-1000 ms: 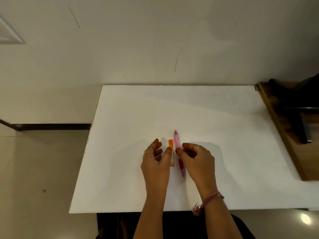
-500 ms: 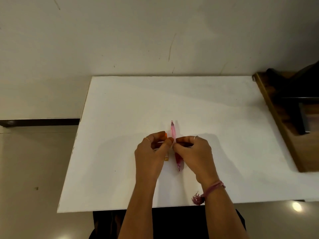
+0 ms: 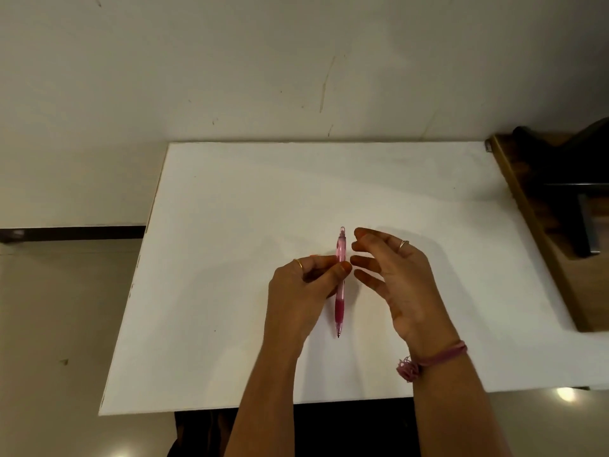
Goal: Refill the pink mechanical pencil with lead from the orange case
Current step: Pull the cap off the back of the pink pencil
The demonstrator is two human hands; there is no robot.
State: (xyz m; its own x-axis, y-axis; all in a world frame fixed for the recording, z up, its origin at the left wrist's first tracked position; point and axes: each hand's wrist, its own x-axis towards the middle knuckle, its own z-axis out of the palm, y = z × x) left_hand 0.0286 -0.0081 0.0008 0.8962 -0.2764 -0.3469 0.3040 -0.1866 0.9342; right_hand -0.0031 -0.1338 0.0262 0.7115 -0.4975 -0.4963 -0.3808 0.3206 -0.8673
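Left hand pinching pink pencil

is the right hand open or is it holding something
Open. The right hand has its fingers spread beside the pink pencil, apart from it, with nothing between them.

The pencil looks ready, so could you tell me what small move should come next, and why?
Probably bring the open right hand to the pencil's far cap end and pull the cap off. The left hand pinches the barrel, the cap seems still on, and the case is hidden.
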